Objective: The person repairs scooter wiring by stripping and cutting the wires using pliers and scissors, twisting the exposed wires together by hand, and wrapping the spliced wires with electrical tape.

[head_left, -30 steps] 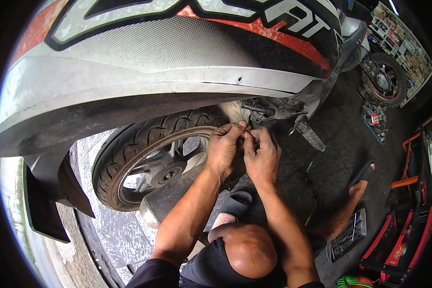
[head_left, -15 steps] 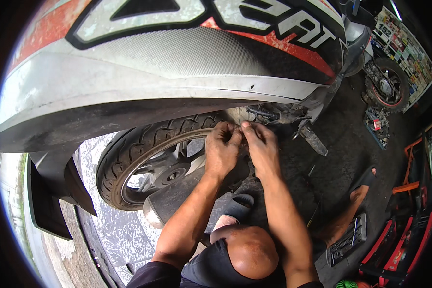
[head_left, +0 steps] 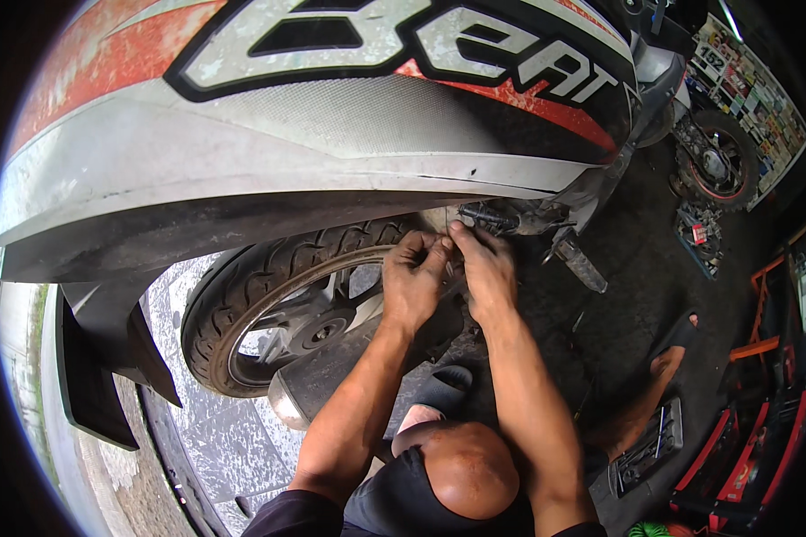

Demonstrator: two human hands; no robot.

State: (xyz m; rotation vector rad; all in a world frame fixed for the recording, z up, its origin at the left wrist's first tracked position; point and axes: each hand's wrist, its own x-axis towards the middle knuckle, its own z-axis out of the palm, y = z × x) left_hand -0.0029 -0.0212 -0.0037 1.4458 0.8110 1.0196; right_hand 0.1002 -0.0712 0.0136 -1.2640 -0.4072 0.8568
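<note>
A scooter's white, red and dark body panel (head_left: pixel 313 143) fills the top of the head view. Under it are a wheel with a black tyre (head_left: pixel 215 322), a silencer (head_left: pixel 295 398) and a dark cylindrical part (head_left: pixel 485 217). My left hand (head_left: pixel 414 277) is closed in a pinch beside the wheel's upper right, its fingertips holding something too small to make out. Touching or very near it, my right hand (head_left: pixel 488 273) has its fingers closed at that spot, thumb raised toward the parts under the panel; what it holds is hidden.
My knee (head_left: pixel 466 470) is below my forearms. At right are a metal footpeg (head_left: pixel 582 264), an open socket case (head_left: pixel 654 443), red tool trays (head_left: pixel 743 456), a parts tray (head_left: pixel 700 237) and a second scooter's wheel (head_left: pixel 721 157). A tiled strip (head_left: pixel 170 304) runs along the left.
My left hand has dropped slightly and turned, its thumb lower. My right hand has rotated and reached a little higher toward the parts under the panel. The whole view has shifted slightly.
</note>
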